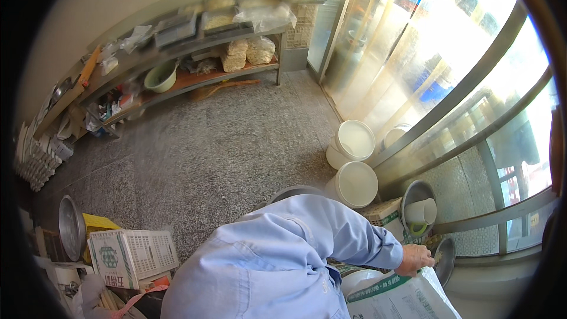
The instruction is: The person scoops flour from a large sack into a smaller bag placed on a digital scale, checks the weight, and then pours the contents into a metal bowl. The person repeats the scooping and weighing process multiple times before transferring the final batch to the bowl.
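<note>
My left arm, in a light blue sleeve, reaches across to the lower right. Its hand is closed on the top edge of a white sack with green print. A round whitish rim shows just left of the sack, partly hidden by my sleeve. Close beyond my fingers, a small metal bowl stands tilted. Above it a larger metal basin leans on its side, with a white mug with a green handle in front. My right hand does not show.
Two white buckets stand by the glass door with plastic strips. Along the far wall, a shelf table bears trays, bags and a pale green basin. A white printed box and a metal basin are at lower left.
</note>
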### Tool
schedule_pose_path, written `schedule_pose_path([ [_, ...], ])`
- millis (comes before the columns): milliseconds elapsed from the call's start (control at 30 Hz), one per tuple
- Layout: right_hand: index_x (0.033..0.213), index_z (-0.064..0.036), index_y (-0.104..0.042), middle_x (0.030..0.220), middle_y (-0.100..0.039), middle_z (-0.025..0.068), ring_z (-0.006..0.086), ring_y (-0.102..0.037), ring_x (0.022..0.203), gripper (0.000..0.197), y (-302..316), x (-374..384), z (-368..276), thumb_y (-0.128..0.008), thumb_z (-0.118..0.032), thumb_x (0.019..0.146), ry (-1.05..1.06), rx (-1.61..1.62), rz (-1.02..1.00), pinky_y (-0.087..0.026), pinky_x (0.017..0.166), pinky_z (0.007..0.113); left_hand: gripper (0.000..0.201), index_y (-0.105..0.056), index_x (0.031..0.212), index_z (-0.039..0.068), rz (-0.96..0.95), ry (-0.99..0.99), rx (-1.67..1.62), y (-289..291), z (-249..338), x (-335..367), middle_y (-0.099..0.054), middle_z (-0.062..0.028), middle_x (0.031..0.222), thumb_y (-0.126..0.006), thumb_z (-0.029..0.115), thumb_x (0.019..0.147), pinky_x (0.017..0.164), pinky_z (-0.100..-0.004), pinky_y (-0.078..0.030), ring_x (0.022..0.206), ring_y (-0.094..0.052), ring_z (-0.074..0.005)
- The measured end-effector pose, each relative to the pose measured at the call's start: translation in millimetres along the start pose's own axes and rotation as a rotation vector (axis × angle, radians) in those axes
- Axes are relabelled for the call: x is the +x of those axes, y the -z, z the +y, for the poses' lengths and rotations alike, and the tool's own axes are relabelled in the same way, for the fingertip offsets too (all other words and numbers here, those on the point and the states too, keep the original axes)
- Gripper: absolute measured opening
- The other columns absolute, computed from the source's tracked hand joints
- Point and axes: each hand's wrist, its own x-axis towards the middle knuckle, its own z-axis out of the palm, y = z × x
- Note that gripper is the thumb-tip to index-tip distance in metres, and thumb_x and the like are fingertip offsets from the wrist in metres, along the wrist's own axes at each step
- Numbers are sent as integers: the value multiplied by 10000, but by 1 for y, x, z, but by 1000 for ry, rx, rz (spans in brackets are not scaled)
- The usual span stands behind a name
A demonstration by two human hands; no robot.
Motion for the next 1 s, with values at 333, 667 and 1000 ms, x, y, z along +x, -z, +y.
schedule_pose_path([
  [333,914,-89,-629,1011,-598,136,303,-535,960,218,4,4,22,-552,-229,765,152,-321,-720,-440,788,396,353,-604,978,86,-6,36,37,-4,-26,-5,-520,-145,1010,-670,189,647,768,-410,-421,937,-498,-325],
  [667,887,-117,-604,860,-615,113,300,-592,774,187,29,41,-54,-470,-240,845,-176,-44,-687,-473,663,385,124,-491,606,80,222,-389,-77,1,-17,2,-525,-95,724,-503,88,729,654,-389,-407,725,-486,-283],
  [1000,979,-26,-620,942,-632,113,236,-594,833,170,65,-18,-37,-573,-95,831,-543,-183,-221,-464,753,305,168,-612,965,3,436,221,-264,99,-58,-68,-625,-57,856,-574,114,844,700,-222,-465,790,-572,-97],
])
